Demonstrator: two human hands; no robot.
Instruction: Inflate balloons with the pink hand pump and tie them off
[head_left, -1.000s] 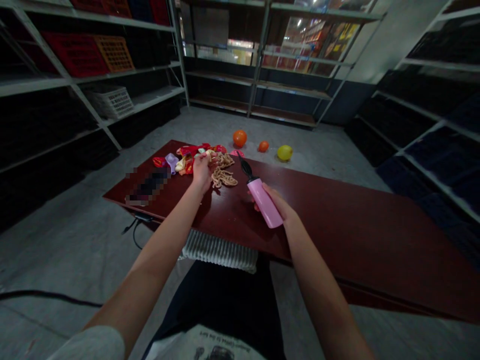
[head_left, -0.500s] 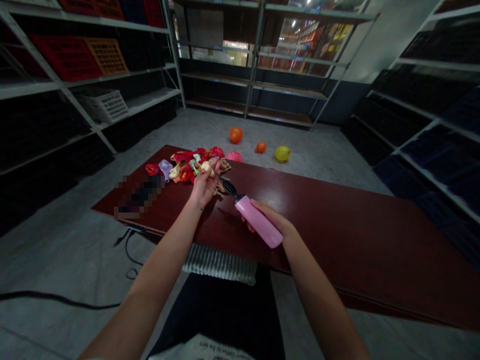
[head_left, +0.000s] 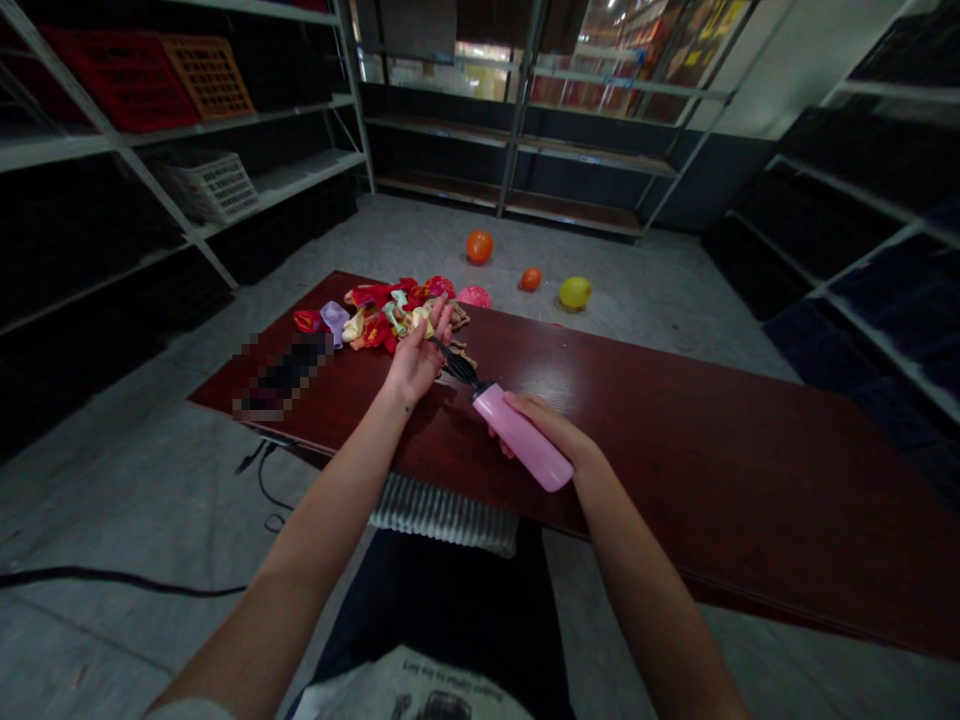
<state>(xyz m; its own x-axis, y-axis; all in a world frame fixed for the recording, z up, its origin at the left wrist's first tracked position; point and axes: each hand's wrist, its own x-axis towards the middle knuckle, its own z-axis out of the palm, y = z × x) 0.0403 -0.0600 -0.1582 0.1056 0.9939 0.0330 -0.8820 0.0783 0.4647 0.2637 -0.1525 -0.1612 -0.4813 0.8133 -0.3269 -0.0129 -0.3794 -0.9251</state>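
Observation:
My right hand (head_left: 544, 425) is wrapped around the pink barrel of a hand balloon pump (head_left: 521, 440), which is tilted with its black nozzle end up and to the left. At the nozzle tip is my left hand (head_left: 421, 358), palm partly turned up. A limp cream balloon (head_left: 421, 318) shows between its thumb and fingers, and some of the fingers are stretched out. The exact pinch and the joint between balloon and nozzle are hidden. Just beyond lies a pile of uninflated balloons (head_left: 375, 297) in red, mint, cream and tan, with a lilac balloon (head_left: 334, 321) at its left.
The dark red table (head_left: 675, 440) reaches far to the right. A blurred dark object (head_left: 289, 375) lies at its left end. On the floor beyond are inflated balloons: orange (head_left: 479, 246), small orange (head_left: 531, 279), yellow (head_left: 575, 293) and pink (head_left: 475, 296). Shelves (head_left: 517, 130) surround the area.
The fingers of my left hand have straightened and the cream balloon shows less. My right hand keeps its hold on the pump. The whole view has tipped slightly downward.

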